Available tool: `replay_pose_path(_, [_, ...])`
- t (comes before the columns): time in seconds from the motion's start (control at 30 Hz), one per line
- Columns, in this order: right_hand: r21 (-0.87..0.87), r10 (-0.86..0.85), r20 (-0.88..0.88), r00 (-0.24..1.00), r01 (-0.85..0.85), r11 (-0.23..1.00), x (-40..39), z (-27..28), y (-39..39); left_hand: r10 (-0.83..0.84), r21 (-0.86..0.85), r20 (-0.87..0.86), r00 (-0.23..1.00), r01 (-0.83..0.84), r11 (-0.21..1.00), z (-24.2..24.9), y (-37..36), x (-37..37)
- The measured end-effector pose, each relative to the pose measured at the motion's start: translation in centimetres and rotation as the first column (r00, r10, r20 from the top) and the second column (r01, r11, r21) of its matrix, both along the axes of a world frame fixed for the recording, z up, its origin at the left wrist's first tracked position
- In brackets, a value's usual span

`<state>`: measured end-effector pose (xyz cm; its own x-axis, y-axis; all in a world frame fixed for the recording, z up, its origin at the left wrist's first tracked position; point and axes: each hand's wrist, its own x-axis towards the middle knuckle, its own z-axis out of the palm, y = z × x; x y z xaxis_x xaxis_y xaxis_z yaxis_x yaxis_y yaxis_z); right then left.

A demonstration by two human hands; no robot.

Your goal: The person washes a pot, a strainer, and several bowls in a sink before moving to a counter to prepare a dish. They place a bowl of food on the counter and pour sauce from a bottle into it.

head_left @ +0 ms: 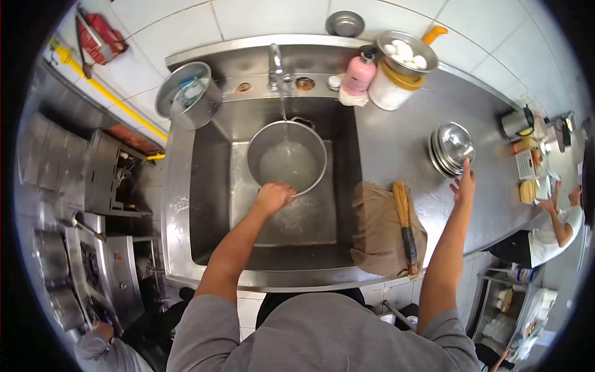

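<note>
My left hand (pixel 276 197) is closed over the near rim of a round metal pot (pixel 253 162) in the sink (pixel 282 232). Water runs from the faucet (pixel 276 65) into the pot, where cloudy water stands. Off to the right, my right hand (pixel 463 184) reaches to a stack of shiny metal bowls (pixel 455 146) on the counter. Its fingers are stretched out and apart, with one fingertip right at the near edge of the top bowl.
A brown cloth (pixel 375 229) with a bundled stick brush (pixel 404 217) lies right of the sink. Behind stand a pink bottle (pixel 359 74), a white tub (pixel 389 90) under a pan of eggs (pixel 406 53), and a metal bucket (pixel 207 102). Other people (pixel 558 232) work at both sides.
</note>
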<state>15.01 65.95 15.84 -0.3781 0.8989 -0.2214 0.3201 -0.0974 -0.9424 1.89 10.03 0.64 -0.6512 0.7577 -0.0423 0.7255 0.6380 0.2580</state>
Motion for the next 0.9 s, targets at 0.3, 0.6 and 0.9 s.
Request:
replay_pose_path(0.3, [-0.468,0.044,-0.265,0.963,-0.168,0.868,-1.1,-4.4,4.6,0.280,0.035,-0.224,0.933,-0.279,0.960,0.7,-1.4,-1.1])
replay_pose_path(0.6, [-0.245,-0.130,-0.454,0.881,0.017,0.969,-0.3,-6.3,-2.0,0.476,-0.147,0.537,0.696,-0.479,0.866,-2.4,3.6,-9.3])
replay_pose_path(0.9, [-0.150,-0.097,-0.491,0.866,0.026,0.988,0.6,-6.5,-4.5,0.655,-0.465,0.647,0.389,-0.480,0.744,-18.9,7.7,-12.5])
